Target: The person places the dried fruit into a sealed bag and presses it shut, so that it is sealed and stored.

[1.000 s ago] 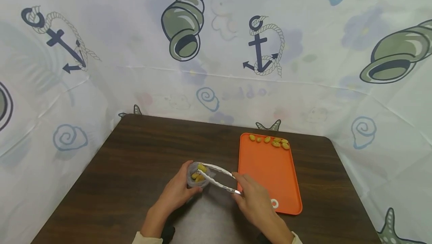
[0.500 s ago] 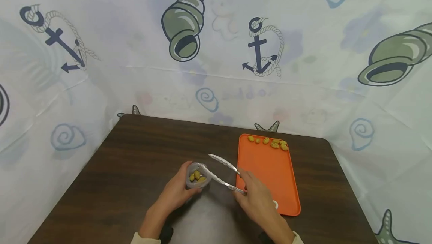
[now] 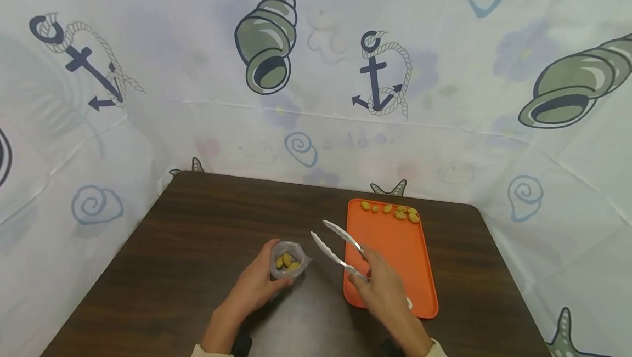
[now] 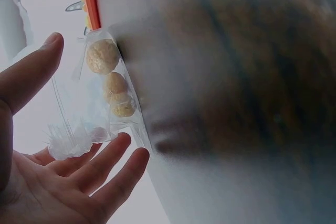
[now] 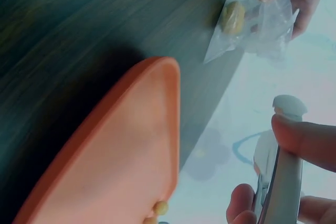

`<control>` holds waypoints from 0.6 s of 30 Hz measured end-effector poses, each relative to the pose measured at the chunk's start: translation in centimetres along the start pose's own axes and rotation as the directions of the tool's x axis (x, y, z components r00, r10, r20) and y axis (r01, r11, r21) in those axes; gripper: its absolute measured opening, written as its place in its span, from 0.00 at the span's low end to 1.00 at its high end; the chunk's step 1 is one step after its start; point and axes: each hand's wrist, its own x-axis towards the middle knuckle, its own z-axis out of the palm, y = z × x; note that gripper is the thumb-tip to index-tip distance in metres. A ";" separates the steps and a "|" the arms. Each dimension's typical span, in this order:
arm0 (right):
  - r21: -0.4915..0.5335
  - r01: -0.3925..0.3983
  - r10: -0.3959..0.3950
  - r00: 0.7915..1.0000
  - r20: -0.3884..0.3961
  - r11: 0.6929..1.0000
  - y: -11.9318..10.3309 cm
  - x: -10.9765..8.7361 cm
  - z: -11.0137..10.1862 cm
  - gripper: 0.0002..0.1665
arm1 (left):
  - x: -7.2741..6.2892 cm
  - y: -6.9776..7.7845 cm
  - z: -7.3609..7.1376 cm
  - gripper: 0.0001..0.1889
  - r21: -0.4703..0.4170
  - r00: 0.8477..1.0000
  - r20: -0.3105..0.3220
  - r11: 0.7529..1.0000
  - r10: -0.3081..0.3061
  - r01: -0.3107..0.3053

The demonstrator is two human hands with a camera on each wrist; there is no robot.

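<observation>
My left hand (image 3: 259, 275) holds a clear plastic bag (image 3: 302, 269) around its side, mouth up, on the table. Several yellow-brown, wrinkled oval pieces (image 3: 287, 260) lie inside it; their kind is unclear. In the left wrist view the bag (image 4: 73, 98) stands between thumb and curved fingers. My right hand (image 3: 382, 291) grips metal tongs (image 3: 326, 247) over the left side of an orange tray (image 3: 385, 247). The tongs' arms are spread apart with nothing between their tips, right of the bag. The tongs (image 5: 283, 182) also show between thumb and fingers in the right wrist view.
More yellow-brown pieces (image 3: 400, 214) lie in a row along the tray's far edge. A white ring (image 3: 408, 303) shows beside the right wrist. The dark wooden table (image 3: 222, 209) ends at a patterned cloth backdrop (image 3: 326, 94).
The tongs were at the bag's mouth, by a yellow-brown piece; their arms have spread and they have pulled out to the right. The pieces lie in the bag. The left hand stays on the bag.
</observation>
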 end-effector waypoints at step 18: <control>-0.050 -0.070 0.068 0.996 -0.057 0.996 3.0 1.1 0.0 0.37 | -0.2 0.0 -0.2 0.52 -0.021 1.000 0.009 1.000 0.004 -0.003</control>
